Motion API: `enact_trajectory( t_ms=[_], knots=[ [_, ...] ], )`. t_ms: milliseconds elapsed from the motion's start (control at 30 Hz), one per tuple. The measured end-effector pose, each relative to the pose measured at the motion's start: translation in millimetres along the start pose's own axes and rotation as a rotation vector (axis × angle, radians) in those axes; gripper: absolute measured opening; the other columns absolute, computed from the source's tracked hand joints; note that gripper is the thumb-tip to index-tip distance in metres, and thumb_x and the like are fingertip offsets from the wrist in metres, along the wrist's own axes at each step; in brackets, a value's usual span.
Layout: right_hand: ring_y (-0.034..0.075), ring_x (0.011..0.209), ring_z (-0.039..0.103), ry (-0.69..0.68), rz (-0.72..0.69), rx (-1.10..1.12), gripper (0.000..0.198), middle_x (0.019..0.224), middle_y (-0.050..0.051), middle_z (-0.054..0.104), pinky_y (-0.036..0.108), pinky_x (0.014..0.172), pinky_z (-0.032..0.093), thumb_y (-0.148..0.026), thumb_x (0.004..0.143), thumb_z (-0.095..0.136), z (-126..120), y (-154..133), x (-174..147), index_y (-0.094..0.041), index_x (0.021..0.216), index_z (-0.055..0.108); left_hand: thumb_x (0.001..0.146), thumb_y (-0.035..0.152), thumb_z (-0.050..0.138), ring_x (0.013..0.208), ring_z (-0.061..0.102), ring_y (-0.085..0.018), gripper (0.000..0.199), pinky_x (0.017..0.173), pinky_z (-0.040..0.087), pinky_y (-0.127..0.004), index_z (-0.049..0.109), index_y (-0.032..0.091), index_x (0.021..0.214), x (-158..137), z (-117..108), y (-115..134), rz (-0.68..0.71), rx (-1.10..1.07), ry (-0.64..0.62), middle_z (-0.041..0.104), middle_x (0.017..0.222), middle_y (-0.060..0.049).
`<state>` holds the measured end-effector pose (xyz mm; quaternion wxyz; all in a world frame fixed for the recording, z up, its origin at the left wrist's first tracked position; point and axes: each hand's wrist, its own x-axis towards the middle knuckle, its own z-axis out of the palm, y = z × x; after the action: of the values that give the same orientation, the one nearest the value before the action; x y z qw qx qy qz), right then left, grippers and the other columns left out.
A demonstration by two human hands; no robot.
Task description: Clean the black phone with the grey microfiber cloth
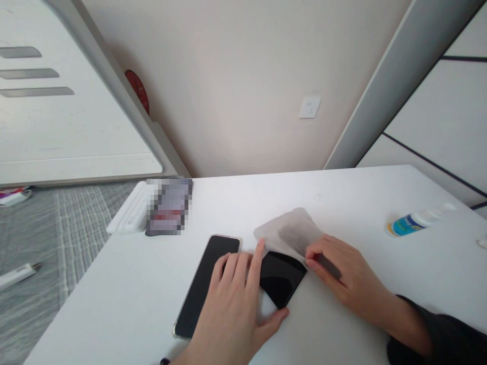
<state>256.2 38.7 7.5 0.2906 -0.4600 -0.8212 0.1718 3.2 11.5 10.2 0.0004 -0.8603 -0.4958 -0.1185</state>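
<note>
Pale wall point(228, 91); white table point(350, 203)

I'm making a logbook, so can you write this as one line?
left hand: holding black device; right hand: pinching grey material; grey material: hiding part of black device; bottle: at right

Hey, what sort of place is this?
Most likely a bedroom: grey striped fabric that looks like bedding lies beside the white table, and a white panel resembling a headboard stands behind it.
</note>
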Motion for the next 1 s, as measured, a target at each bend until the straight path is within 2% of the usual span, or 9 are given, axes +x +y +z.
enact_trajectory(
  t_ms=[133,233,300,400,533,600,700,867,1000],
  knots=[
    [0.016,0.076,0.069,0.047,0.113,0.025,0.012,0.09,0.001,0.071,0.025,0.061,0.052,-0.026,0.107,0.045,0,4,-1,-0.024,0.115,0.054,0.078,0.054,0.08,0.108,0.056,-0.033,0.107,0.101,0.042,-0.052,0.027,0.007,0.158,0,0,-1,0.021,0.002,0.012,0.062,0.117,-0.012],
    [0.017,0.085,0.069,0.061,0.096,0.017,0.014,0.1,0.003,0.07,0.027,0.069,0.054,-0.027,0.107,0.045,1,9,-1,-0.025,0.118,0.054,0.079,0.054,0.08,0.111,0.056,-0.033,0.104,0.103,0.04,-0.052,0.029,0.007,0.157,-1,0,-1,0.021,0.004,0.017,0.062,0.122,-0.013],
    [0.019,0.097,0.068,0.037,0.044,0.012,0.013,0.109,0.005,0.066,0.031,0.082,0.056,-0.03,0.105,0.051,0,10,-1,-0.027,0.115,0.058,0.078,0.054,0.08,0.111,0.055,-0.033,0.103,0.103,0.039,-0.053,0.032,0.008,0.156,-2,0,-1,0.018,0.014,0.021,0.062,0.122,-0.013],
    [0.022,0.113,0.062,-0.006,-0.086,-0.018,0.021,0.122,0.007,0.06,0.036,0.093,0.054,-0.034,0.099,0.063,-1,7,-2,-0.028,0.12,0.06,0.077,0.053,0.081,0.109,0.056,-0.033,0.103,0.102,0.04,-0.052,0.034,0.007,0.156,-2,1,-1,0.029,0.024,0.042,0.063,0.119,-0.012],
    [0.023,0.112,0.06,-0.106,-0.298,-0.111,0.018,0.121,0.008,0.059,0.039,0.095,0.052,-0.025,0.098,0.064,-3,6,-5,-0.026,0.116,0.063,0.075,0.052,0.083,0.109,0.056,-0.034,0.103,0.099,0.042,-0.052,0.036,0.006,0.154,-1,2,-1,0.031,0.026,0.054,0.063,0.12,-0.014],
    [0.022,0.106,0.061,-0.144,-0.262,-0.093,0.014,0.117,0.007,0.06,0.038,0.091,0.053,-0.023,0.098,0.064,-3,8,-4,-0.026,0.112,0.064,0.075,0.051,0.083,0.109,0.056,-0.034,0.103,0.098,0.043,-0.051,0.035,0.006,0.155,-1,2,-2,0.034,0.026,0.048,0.064,0.12,-0.013],
    [0.02,0.106,0.062,-0.145,-0.144,-0.032,0.021,0.115,0.005,0.064,0.035,0.09,0.054,-0.024,0.099,0.062,-3,13,-1,-0.027,0.119,0.062,0.076,0.052,0.082,0.109,0.056,-0.033,0.103,0.099,0.043,-0.051,0.034,0.008,0.156,-1,3,-3,0.047,0.025,0.046,0.063,0.119,-0.013],
    [0.018,0.11,0.063,-0.095,-0.046,-0.033,0.033,0.121,0.004,0.065,0.034,0.096,0.054,-0.023,0.1,0.06,-3,17,1,-0.03,0.132,0.058,0.076,0.055,0.081,0.111,0.057,-0.033,0.104,0.101,0.041,-0.052,0.033,0.009,0.156,-3,4,-4,0.057,0.047,0.06,0.064,0.122,-0.013],
    [0.023,0.109,0.061,-0.025,0.006,-0.084,0.03,0.12,0.006,0.065,0.039,0.094,0.053,-0.026,0.099,0.063,-2,19,1,-0.029,0.129,0.062,0.074,0.053,0.084,0.108,0.058,-0.032,0.106,0.1,0.041,-0.051,0.033,0.009,0.156,-2,3,-3,0.057,0.05,0.076,0.064,0.119,-0.012]
  ],
)
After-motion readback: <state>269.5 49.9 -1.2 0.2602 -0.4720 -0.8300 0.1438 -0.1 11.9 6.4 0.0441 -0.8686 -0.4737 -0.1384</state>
